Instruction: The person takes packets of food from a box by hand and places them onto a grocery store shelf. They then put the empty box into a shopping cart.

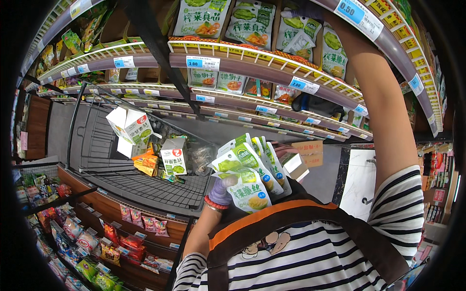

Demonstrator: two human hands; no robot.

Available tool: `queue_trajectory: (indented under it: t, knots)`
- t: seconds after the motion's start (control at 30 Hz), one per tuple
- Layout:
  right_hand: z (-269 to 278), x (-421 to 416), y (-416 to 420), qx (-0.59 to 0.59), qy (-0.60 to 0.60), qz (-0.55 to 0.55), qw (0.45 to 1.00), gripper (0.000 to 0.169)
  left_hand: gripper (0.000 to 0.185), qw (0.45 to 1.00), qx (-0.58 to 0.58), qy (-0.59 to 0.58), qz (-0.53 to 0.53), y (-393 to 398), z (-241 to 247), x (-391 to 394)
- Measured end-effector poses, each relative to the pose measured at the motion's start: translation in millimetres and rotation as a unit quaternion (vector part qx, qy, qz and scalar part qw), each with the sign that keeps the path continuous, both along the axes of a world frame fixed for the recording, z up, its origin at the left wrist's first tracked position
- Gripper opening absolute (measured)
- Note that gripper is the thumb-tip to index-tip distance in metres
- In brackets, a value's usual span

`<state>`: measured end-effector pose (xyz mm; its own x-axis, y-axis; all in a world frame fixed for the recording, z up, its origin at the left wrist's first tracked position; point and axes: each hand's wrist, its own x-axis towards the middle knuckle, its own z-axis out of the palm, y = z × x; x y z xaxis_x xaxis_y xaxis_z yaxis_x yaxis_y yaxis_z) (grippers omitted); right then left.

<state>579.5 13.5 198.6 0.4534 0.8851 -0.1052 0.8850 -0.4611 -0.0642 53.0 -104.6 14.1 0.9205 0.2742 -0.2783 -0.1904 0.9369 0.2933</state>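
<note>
My left hand [222, 187], in a purple glove with bare fingertips, holds a fanned stack of white and green pickled-vegetable pouches [251, 191] in front of my apron. My right arm reaches up to the shelf at the top right. There my right hand [302, 14], gloved the same way, lies at the top of a white and green pouch [296, 31] standing in a display carton; its fingers are partly hidden, and whether they grip the pouch is unclear. A small white sachet or folded pouch corner [300, 43] shows on that pouch's front. More pouches [251, 25] stand to its left.
A wire shopping cart [109, 182] on the left holds an opened carton [133, 127], another white carton [174, 156] and orange packets [146, 164]. Wire-fronted shelves [255, 58] with price tags curve across the top. A snack shelf [145, 214] stands lower left. A black object [318, 105] hangs by the lower shelf.
</note>
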Motion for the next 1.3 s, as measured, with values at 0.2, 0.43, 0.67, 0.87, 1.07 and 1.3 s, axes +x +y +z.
queue_trajectory:
  t: [0.2, 0.43, 0.67, 0.87, 1.07, 1.3]
  knots:
    - [7, 4, 2, 0.009, 0.007, -0.008, 1.0, 0.069, 0.073, 1.0, -0.016, -0.004, -0.003, 3, 5, 3]
    - [12, -8, 0, 0.035, 0.02, -0.002, 0.999, 0.067, 0.076, 0.999, -0.045, -0.006, 0.01, 6, 0, 1]
    - [21, -36, -47, 0.089, 0.038, -0.035, 0.995, 0.065, 0.079, 0.999, -0.032, 0.003, 0.008, 15, -10, 1]
    - [27, -52, -85, 0.125, 0.043, -0.072, 0.989, 0.063, 0.082, 0.998, 0.046, 0.003, -0.04, 28, -5, 12]
    - [22, -65, -82, 0.168, 0.068, -0.071, 0.981, 0.062, 0.075, 0.998, 0.027, -0.011, -0.054, 32, 15, 25]
    - [30, -95, -105, 0.086, 0.083, -0.155, 0.981, 0.059, 0.076, 0.999, 0.026, -0.004, -0.044, 32, 8, 18]
